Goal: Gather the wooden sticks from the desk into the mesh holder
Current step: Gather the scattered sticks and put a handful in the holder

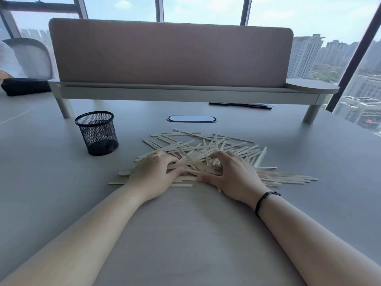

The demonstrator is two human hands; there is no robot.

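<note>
Left hand [153, 174] and right hand [231, 174], fingers curled into the wooden sticks [206, 153] right of the mesh holder [97, 133]: square your bundle before lifting.

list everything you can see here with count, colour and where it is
sticks: many, pale wood, loose pile on desk centre
holder: one, black mesh, upright on desk, left of pile, apart from it
desk: one, grey
divider: one, dusty pink panel on grey legs, far side of desk
cable port: one, oval, in desk behind pile
dark flat items: black, under divider, right; count unclear
black bag: one, far left
chair: one, grey, far left
left hand: on pile, ring on a finger
right hand: on pile, fingers curled into sticks; black wristband
</note>
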